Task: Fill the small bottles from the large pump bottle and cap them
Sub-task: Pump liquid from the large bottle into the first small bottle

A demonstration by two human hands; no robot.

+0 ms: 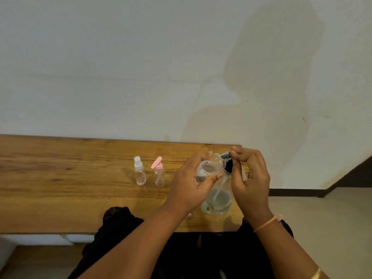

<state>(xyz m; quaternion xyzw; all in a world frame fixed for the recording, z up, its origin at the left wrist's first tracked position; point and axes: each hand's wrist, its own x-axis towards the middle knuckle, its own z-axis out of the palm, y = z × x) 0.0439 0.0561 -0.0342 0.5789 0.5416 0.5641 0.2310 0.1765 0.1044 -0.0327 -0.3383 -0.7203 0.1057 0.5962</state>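
The large clear pump bottle stands near the table's right end, with a little liquid at its bottom and foam near the top. My left hand grips its upper body, thumb and fingers curled round the shoulder. My right hand pinches the black pump head at the bottle's neck. A white dip tube runs down inside. Two small clear bottles stand to the left: one with a white spray cap, one with a pink pump cap. Both look empty.
The wooden table runs left from the bottles and ends just right of the large bottle. A pale wall rises behind it. Dark clothing on my lap lies below the table's front edge. Floor shows at the right.
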